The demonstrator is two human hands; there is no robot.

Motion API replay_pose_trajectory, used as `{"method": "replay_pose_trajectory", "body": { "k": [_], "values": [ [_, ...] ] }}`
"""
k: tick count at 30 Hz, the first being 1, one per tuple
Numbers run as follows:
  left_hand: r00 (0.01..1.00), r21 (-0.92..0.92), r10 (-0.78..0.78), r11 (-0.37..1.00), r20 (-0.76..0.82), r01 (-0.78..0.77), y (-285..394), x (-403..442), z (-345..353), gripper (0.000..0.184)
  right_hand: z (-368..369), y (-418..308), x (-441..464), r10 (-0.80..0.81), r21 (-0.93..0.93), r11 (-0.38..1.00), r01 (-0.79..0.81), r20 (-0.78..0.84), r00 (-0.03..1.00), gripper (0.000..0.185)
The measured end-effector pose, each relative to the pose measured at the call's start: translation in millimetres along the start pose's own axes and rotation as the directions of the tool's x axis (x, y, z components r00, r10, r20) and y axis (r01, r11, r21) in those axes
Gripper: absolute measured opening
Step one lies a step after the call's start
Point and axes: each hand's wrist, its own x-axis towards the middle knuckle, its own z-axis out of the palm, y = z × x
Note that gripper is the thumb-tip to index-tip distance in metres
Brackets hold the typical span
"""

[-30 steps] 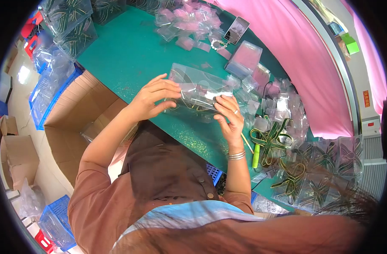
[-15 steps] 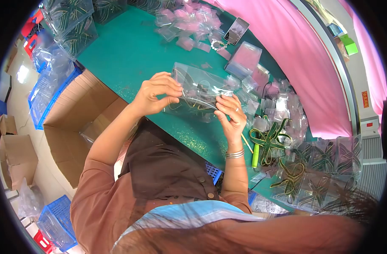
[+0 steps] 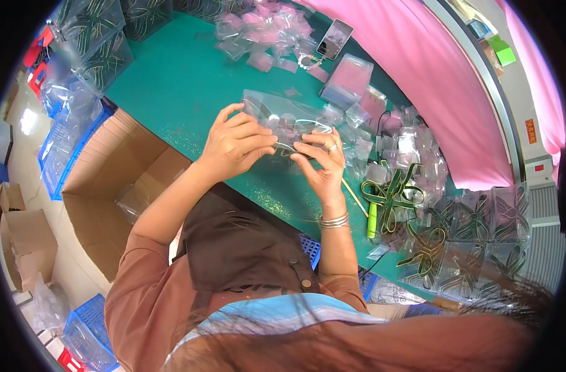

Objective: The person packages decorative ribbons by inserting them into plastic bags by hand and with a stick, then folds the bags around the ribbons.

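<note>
Between my two hands is a clear plastic package, raised above the green table and tilted. Its transparent sides catch the light, and what it contains is hard to make out. My left hand is closed on its left end. At the right end, my right hand pinches the near edge between thumb and fingers. A dark green bow with gold edging lies to the right of my right hand, beside a bright green-handled tool and a thin stick.
Small pink and clear packets are heaped at the back, near a phone. A clear box of pink pieces stands by the pink cloth. Packaged bows lie at right. An open cardboard box adjoins the left table edge.
Both hands have come slightly closer together on the clear package. My left fingers have curled further over its near edge. The whole view has shifted a little.
</note>
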Motion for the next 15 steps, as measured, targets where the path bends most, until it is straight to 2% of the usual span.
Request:
{"method": "replay_pose_trajectory", "body": {
  "k": [3,7,12,15],
  "values": [
    [0.997,0.029,0.065,0.998,-0.031,-0.064,-3.8,0.0,2.5,0.022,1.8,3.3,-3.2,-0.01,0.012,1.0,0.01,-0.017,1.0,0.026],
    [0.998,0.045,0.054,0.998,-0.034,-0.052,-2.9,-4.8,7.9,0.02,4.2,4.9,-4.9,-0.02,0.009,1.0,0.021,-0.039,0.999,0.026],
    [0.995,0.151,0.083,0.986,-0.054,-0.074,19.4,14.0,2.4,0.016,8.6,7.1,-5.8,-0.028,0.026,0.999,0.03,-0.077,0.997,0.023],
    [0.997,0.134,0.062,0.989,-0.041,-0.056,20.6,9.9,14.5,0.02,4.6,10.1,-7.6,-0.04,0.06,0.997,0.042,-0.031,0.999,0.028]
  ]
}}
